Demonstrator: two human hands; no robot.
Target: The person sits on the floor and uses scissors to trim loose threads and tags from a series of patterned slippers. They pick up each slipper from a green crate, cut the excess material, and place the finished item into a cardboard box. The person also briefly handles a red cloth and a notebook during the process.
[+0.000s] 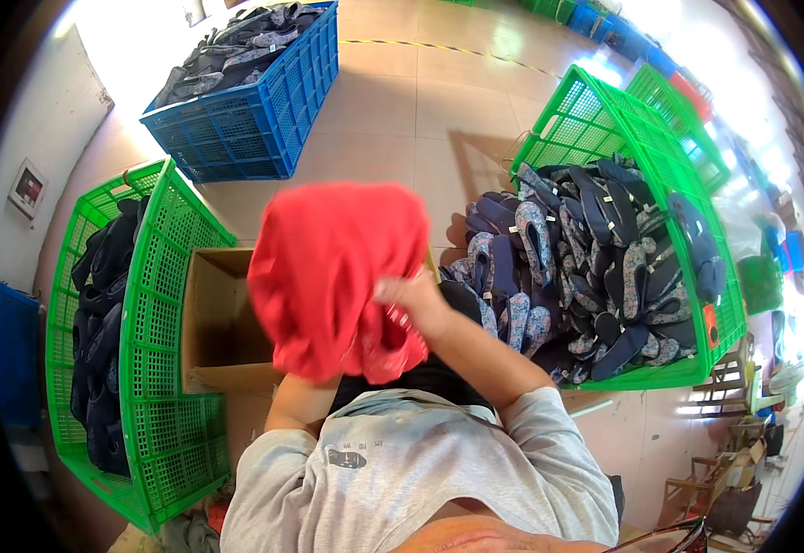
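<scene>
Indoors, a person in a grey short-sleeved T-shirt [420,470] lifts a soft red cloth [333,253] at chest height above the pale tiled floor [379,120], its thin, slightly blurred fabric ballooning into a rounded, bag-like form with loose folds. The right hand [418,302] grips the cloth at its right side, thumb laid along the front, just above a puckered, gathered part edged with small whitish marks. The left hand is hidden behind the fabric, its bare forearm [293,405] rising from below, so whether its fingers are curled or spread cannot be told. The cloth's long axis runs roughly away from the wearer, the broad, smooth end pointing toward the floor's far edge and the narrower, crumpled end toward the shirt. Just left, past the cloth's edge, sits a brown cardboard box [227,378] with its flat-walled interior in view, beside a green lattice-walled plastic crate [167,369] of dark, padded pieces [107,323]. Near the floor's far left corner, a blue plastic crate [268,138] is heaped with dark and patterned fabric pieces [236,55]. To the right, a tilted green crate [679,175] spills elongated, cushioned navy and floral pieces [577,267] from its near left side.
</scene>
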